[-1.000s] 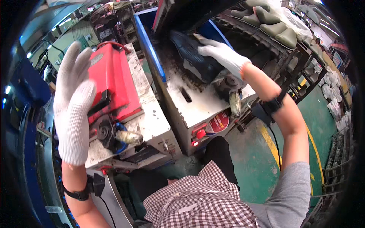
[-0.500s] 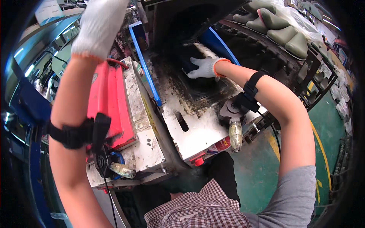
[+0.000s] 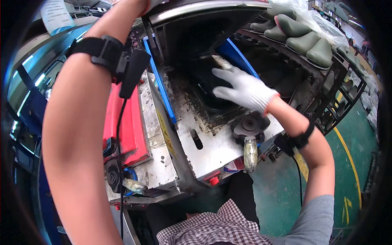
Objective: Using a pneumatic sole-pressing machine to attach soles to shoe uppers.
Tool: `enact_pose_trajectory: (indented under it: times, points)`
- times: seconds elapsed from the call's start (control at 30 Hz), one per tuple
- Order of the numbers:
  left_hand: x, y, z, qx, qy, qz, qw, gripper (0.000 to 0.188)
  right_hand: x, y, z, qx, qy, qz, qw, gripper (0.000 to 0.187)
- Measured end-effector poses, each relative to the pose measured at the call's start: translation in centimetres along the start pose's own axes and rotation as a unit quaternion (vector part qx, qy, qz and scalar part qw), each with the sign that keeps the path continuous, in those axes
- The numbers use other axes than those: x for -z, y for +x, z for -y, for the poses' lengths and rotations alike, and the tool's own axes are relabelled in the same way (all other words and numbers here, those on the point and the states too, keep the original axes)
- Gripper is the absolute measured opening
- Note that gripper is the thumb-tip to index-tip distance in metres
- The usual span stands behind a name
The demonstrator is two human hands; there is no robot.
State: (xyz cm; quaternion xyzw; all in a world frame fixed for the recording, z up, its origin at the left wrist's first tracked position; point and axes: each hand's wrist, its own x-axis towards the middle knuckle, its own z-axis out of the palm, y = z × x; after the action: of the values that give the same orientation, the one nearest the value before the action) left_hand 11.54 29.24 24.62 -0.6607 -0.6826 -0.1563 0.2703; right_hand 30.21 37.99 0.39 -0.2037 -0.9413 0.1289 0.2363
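My right hand (image 3: 245, 90), in a white knit glove with an orange cuff, hovers over the dark recess of a machine. Its fingers are spread with nothing in them, pointing toward a black, shiny mould-like piece (image 3: 208, 96). Only a sliver of my left hand (image 3: 153, 4) shows at the top edge, beside the raised black lid (image 3: 220, 30) with its metal front edge; the fingers are out of sight. Below my right hand, a round grey fitting (image 3: 250, 123) bears a tape-wrapped handle (image 3: 250, 154) on the white metal bed (image 3: 212, 153).
Blue panels (image 3: 161, 83) flank the recess. A red cover (image 3: 130, 130) lies on the bench at left, near another taped handle (image 3: 134, 186). Green clog-like shoes (image 3: 306, 41) fill a rack at upper right. A red button (image 3: 214, 180) sits on the bed's front.
My left arm has reached farther forward, taking the glove nearly out of view, and the lid's metal edge now shows. My right hand has drawn back and up from the black piece.
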Motion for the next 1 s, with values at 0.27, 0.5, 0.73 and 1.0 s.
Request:
enact_pose_trajectory:
  times: [0.27,0.5,0.73,1.0]
  points:
    - [-8.3,-6.2,-3.0,-0.036,-0.205,-0.096,0.973,0.053,-3.5,-14.8,4.9,0.168,0.058,-0.116,0.977,0.036]
    - [-18.0,-15.1,-7.0,-0.111,-0.138,-0.222,0.959,0.049,-5.7,-17.7,5.5,0.172,-0.016,-0.151,0.973,0.041]
    - [-22.8,-20.5,-8.4,-0.143,-0.179,-0.208,0.951,0.065,-5.3,-18.0,5.5,0.208,-0.093,-0.166,0.960,0.039]
    - [-23.4,-20.6,-9.0,-0.123,-0.183,-0.228,0.948,0.067,-3.3,-16.5,-4.0,0.012,-0.124,-0.381,0.916,0.030]
